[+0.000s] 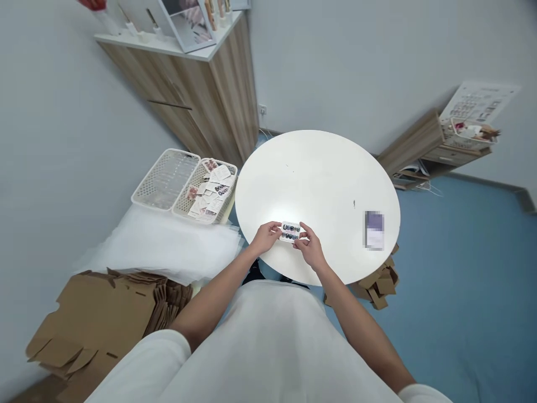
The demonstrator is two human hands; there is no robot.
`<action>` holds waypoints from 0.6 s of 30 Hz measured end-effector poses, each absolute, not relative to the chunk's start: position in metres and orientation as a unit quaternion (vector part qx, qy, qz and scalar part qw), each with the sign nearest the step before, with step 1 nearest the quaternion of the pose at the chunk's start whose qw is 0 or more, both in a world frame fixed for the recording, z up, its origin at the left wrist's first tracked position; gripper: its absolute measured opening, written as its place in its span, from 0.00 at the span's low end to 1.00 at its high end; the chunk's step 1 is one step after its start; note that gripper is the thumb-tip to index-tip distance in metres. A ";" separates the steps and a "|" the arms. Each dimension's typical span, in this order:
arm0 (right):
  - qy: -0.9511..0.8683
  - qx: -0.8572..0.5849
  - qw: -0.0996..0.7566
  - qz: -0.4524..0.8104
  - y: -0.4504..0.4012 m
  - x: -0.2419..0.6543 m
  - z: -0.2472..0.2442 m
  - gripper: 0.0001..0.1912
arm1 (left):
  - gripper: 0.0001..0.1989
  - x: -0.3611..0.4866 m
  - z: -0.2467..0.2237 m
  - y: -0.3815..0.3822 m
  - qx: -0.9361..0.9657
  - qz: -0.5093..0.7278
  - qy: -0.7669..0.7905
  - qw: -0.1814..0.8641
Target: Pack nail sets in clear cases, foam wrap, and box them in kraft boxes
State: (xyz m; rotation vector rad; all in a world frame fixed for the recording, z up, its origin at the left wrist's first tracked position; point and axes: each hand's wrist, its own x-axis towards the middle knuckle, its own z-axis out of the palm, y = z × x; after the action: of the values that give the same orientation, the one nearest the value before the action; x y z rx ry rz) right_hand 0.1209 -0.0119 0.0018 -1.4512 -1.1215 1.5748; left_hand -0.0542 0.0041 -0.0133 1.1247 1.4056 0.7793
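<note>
The left hand (266, 236) grips the left edge of a small white card (290, 232), with the thumb and fingertips pinching the border. The right hand (311, 246) grips the right edge, with the index finger at the far right corner and the thumb at the near right side. The card bears two rows of dark, glossy oval pieces, one row far and one near, and faces up. It is positioned over the near part of a round white table (319, 173), left of centre; whether it touches the surface cannot be determined. On the right side of the table lies a pixelated rectangular object (374, 230), its detail obscured. A small dark mark (354, 204) is located just beyond it. Left of the table, two perforated baskets stand side by side: the left basket (151, 206) contains clear items, and the right basket (181, 207) contains a loose pile of printed cards (212, 193). Nearer, white translucent sheets (168, 240) are stacked, followed by flattened brown cardboard (104, 308). A wood-grain cabinet (184, 89) stands at far left. A low shelf unit (423, 140) stands at far right; brown cardboard pieces (384, 282) are located below the table's near right edge.
</note>
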 end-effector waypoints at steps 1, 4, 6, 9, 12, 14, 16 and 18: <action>-0.431 -0.561 0.356 0.610 -0.016 0.132 0.000 0.34 | 0.16 -0.044 -0.015 0.000 0.475 0.328 0.591 0.563; -0.427 -0.556 0.366 0.612 -0.024 0.157 -0.003 0.33 | 0.15 -0.020 -0.017 -0.009 0.466 0.325 0.583 0.581; -0.430 -0.557 0.363 0.611 -0.027 0.167 -0.004 0.33 | 0.14 -0.010 -0.017 -0.012 0.468 0.323 0.577 0.587; -0.445 -0.576 0.360 0.584 -0.027 0.178 -0.003 0.31 | 0.15 -0.004 -0.016 -0.010 0.485 0.313 0.573 0.582; -0.457 -0.599 0.365 0.546 -0.021 0.187 -0.003 0.23 | 0.15 -0.002 -0.013 -0.004 0.510 0.296 0.559 0.583; -0.462 -0.609 0.359 0.536 -0.016 0.191 -0.002 0.19 | 0.14 -0.001 -0.010 0.001 0.525 0.287 0.528 0.603; -0.465 -0.605 0.344 0.548 -0.011 0.193 -0.001 0.17 | 0.14 -0.002 -0.007 0.006 0.524 0.287 0.502 0.625; -0.445 -0.591 0.339 0.581 -0.010 0.192 0.001 0.15 | 0.16 -0.003 -0.004 0.009 0.499 0.306 0.509 0.631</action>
State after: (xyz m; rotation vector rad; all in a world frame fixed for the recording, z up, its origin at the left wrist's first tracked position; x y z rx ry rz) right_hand 0.1917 -0.0102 0.0014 -1.5402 -1.1585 1.5122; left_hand -0.0027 0.0092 -0.0042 1.1434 1.1660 0.6996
